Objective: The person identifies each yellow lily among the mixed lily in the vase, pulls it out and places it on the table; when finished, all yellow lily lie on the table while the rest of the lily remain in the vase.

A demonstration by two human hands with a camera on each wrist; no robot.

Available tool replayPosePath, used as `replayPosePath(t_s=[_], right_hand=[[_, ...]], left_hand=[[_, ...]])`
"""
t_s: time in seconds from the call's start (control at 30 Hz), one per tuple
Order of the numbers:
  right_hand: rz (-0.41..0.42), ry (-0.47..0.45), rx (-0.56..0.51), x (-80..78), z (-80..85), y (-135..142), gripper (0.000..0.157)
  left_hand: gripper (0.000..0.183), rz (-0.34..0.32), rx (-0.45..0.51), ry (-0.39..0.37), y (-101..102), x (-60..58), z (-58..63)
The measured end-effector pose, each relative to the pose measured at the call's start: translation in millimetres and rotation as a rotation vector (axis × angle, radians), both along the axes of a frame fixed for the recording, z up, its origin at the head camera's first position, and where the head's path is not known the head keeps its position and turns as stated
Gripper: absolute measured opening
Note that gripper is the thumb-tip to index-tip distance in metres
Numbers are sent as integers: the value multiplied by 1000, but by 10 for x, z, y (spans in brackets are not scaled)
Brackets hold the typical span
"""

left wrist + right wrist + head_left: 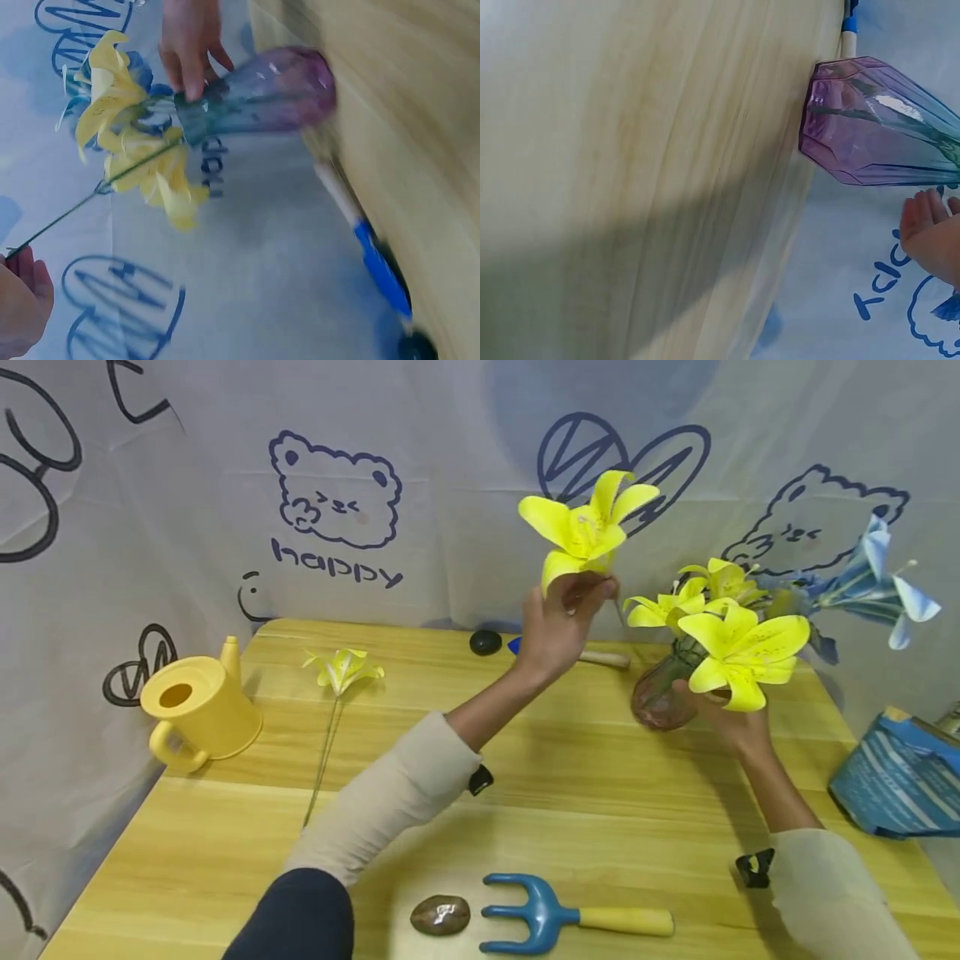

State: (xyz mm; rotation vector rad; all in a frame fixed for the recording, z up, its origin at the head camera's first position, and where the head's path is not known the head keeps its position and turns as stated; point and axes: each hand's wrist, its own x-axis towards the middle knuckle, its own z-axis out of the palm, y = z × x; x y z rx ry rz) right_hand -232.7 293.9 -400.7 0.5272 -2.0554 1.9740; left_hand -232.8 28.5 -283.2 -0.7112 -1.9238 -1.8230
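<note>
My left hand (pixel 553 631) pinches a yellow lily (pixel 585 531) by its stem, just under the bloom and above the table. In the left wrist view the thin green stem (pixel 64 216) slants toward the vase mouth, its end overlapping the flowers there. The faceted pink-and-blue glass vase (pixel 660 700) stands upright at the back right, holding several yellow lilies (pixel 738 647) and blue ones (pixel 870 589). Beside its neck is my right hand (pixel 738 722), partly covered by a bloom in the head view. Its fingers (pixel 193 79) are loosely extended right at the glass.
A single yellow lily (pixel 343 672) lies at left by a yellow watering can (pixel 206 710). A blue hand fork (pixel 540 914) and brown stone (pixel 440 915) lie in front. Behind are a dark stone (pixel 485 642) and blue trowel (pixel 603 657); a blue bag (pixel 896 777) sits right.
</note>
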Motion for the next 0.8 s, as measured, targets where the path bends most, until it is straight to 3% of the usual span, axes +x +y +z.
replayPosePath(t_s=[0.03,0.07,0.17,0.27,0.53,0.8], right_hand=[[-164,34,233,0,-21,9,45],[-287,52,359,-5,-48,19,49],[-325,40,504,-29,-108,46,44],[-332,28,589,-39,-131,56,40],[-353,-66,687,-30,-113,69,46],[-342,-17,642,-37,-99,67,54]], left_hand=[[17,-8,-16,5,-111,30,-9],[17,-14,-37,3,-229,61,-27],[14,-27,-130,-23,-591,158,-135],[12,-32,-283,-106,-952,223,-315],[12,-22,-675,-436,-1783,301,-881],[20,25,-846,-499,-2136,402,-1177]])
